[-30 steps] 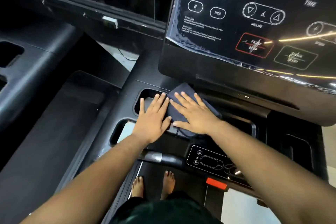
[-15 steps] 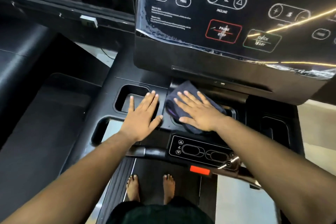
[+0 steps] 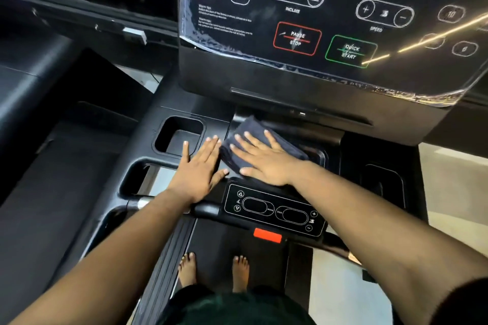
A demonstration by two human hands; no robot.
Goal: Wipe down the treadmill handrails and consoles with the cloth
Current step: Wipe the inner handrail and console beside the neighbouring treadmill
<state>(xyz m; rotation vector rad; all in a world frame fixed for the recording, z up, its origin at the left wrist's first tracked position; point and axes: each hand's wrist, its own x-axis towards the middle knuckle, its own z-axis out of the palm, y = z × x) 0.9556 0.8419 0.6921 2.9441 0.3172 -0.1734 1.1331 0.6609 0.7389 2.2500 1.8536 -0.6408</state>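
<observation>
A folded dark blue cloth (image 3: 247, 130) lies on the black tray of the treadmill, just under the big console (image 3: 317, 21). My right hand (image 3: 264, 159) presses flat on the cloth with straight, spread fingers. To its left, my left hand (image 3: 199, 171) rests flat on the tray beside the cloth, fingertips close to the cloth's left edge. A small lower control panel (image 3: 274, 210) sits right below both hands. A short stretch of handrail (image 3: 137, 204) shows under my left forearm.
Two recessed cup holders (image 3: 179, 134) lie left of my hands, another recess (image 3: 383, 182) at the right. A red safety tab (image 3: 266, 235) hangs under the lower panel. My bare feet (image 3: 214, 269) stand on the belt. A neighbouring treadmill (image 3: 39, 82) lies at the left.
The cloth under my right hand slid right and then back left a little. My left hand stayed flat next to it. The camera view shifted right, bringing more of the console into view.
</observation>
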